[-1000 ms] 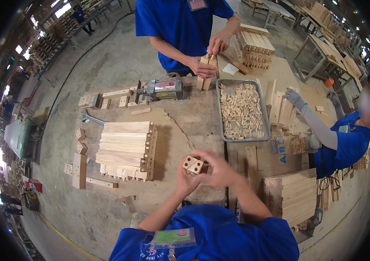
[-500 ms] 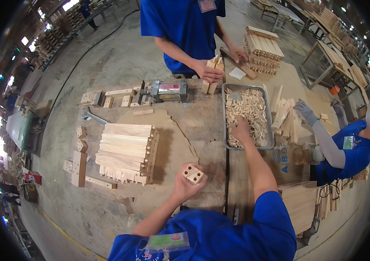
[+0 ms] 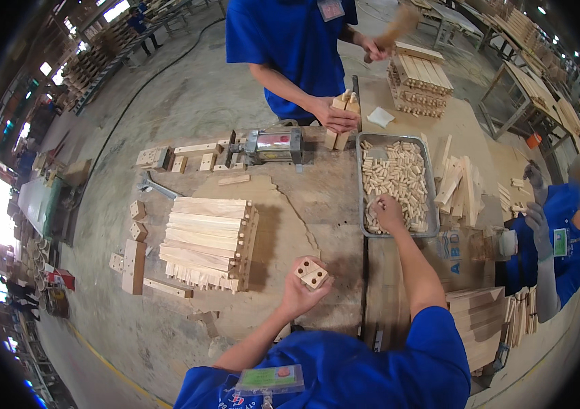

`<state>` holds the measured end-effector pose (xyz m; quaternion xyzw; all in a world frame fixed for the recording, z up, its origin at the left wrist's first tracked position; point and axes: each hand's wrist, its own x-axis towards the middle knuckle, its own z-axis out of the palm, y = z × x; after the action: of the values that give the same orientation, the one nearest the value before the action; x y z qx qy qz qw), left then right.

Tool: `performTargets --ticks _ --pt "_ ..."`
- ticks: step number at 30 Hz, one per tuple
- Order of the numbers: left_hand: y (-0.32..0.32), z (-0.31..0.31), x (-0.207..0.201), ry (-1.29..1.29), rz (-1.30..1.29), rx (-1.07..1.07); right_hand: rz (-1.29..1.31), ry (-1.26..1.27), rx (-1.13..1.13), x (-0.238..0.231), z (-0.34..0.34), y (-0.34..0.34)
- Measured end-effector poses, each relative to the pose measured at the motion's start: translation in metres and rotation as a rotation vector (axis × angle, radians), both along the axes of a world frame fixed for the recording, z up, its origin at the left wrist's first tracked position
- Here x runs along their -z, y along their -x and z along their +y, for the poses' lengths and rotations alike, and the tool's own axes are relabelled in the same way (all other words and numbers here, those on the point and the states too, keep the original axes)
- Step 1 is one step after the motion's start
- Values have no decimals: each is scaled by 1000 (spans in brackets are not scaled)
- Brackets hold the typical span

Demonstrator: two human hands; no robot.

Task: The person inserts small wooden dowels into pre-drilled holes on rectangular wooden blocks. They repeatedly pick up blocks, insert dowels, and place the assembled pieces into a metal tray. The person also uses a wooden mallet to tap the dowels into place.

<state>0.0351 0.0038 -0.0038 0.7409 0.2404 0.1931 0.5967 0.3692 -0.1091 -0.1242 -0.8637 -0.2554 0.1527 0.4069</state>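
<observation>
My left hand [image 3: 301, 294] is closed around a pair of wooden blocks [image 3: 312, 274], held upright over the table's near edge. Their end faces point up, each with two dark drilled holes. My right hand [image 3: 388, 213] reaches into a grey tray [image 3: 435, 204] heaped with short wooden dowels [image 3: 399, 174]. Its fingers are pinched together over the dowels at the tray's near left; the fingertips are partly hidden. Left of my left hand lies a stack of wooden bars [image 3: 205, 235] with dowels sticking out of their ends.
Across the table a co-worker's hand [image 3: 338, 116] steadies upright doweled bars [image 3: 342, 140]; the other lifts a blurred wooden piece [image 3: 399, 26]. A clamp cylinder [image 3: 275, 145], a wrench [image 3: 160, 185] and loose blocks [image 3: 133, 266] lie around the stack. Another gloved co-worker [image 3: 542, 232] stands at right.
My right hand has drawn its fingers together in the tray. The far co-worker has raised the wooden piece from the table. The gloved co-worker's arms have moved back from the loose boards.
</observation>
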Motion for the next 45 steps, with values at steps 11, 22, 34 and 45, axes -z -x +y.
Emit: performTargets --ticks 11,22,34,45 --pt "2 1 5 5 -16 20 1034 -898 234 -19 -48 -4" --pt "6 -1 5 -27 -29 -8 808 -879 335 -34 -42 2" --pt "8 1 17 -83 -2 -11 828 -949 368 -40 -44 1" --pt "14 -1 20 -105 -25 -77 1163 -1216 629 -53 -24 34"
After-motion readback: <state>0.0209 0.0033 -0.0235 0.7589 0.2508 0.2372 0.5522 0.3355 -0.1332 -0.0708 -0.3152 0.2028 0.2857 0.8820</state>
